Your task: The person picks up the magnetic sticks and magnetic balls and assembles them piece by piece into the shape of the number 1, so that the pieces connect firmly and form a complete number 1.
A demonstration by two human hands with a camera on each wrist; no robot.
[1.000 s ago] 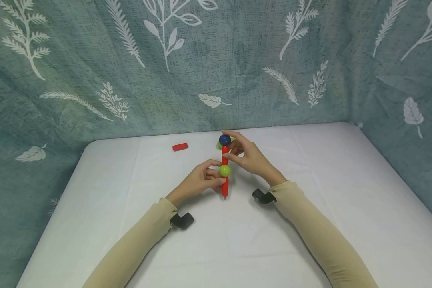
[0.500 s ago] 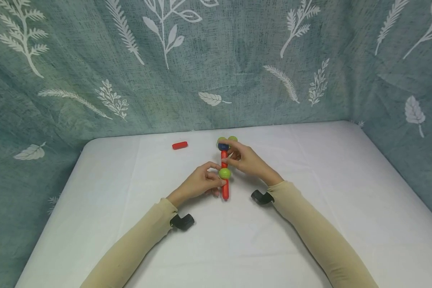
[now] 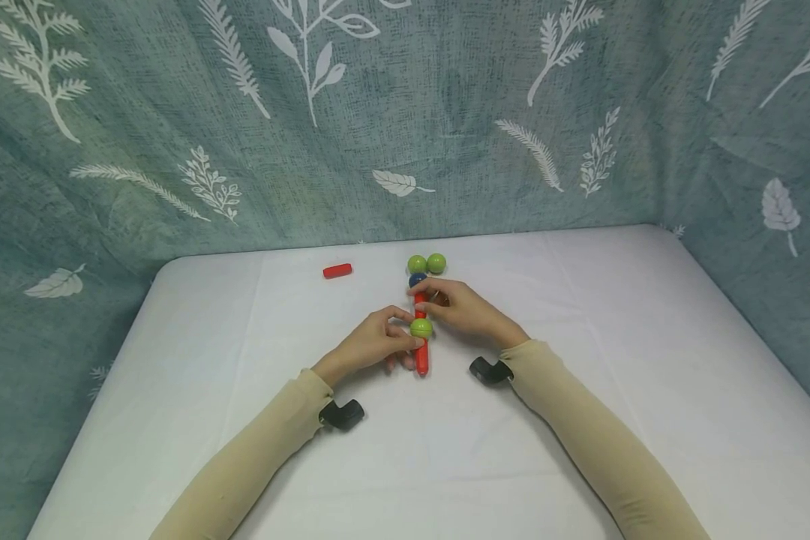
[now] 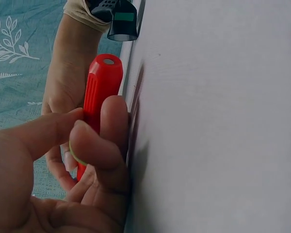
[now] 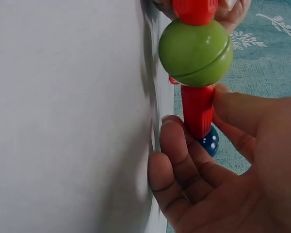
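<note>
Near the table's middle, a red toy rod (image 3: 422,360), a green ball (image 3: 421,328), a second red rod (image 5: 196,109) and a blue ball (image 5: 209,141) stand end to end in one line. My left hand (image 3: 376,337) pinches the nearer rod just below the green ball. At that rod's free end a grey disc shows in the left wrist view. My right hand (image 3: 469,306) grips the farther rod between thumb and fingers, its forefinger right at the blue ball. Fingers hide part of both rods.
Two loose green balls, a left one (image 3: 416,263) and a right one (image 3: 436,262), sit just beyond the blue ball. A loose red rod (image 3: 337,271) lies farther left near the back edge. A patterned curtain (image 3: 277,187) hangs behind the white table (image 3: 614,375).
The line's blue end has come down and toward the person, my right hand moving with it. The two loose green balls behind are now uncovered. My left hand has barely moved.
</note>
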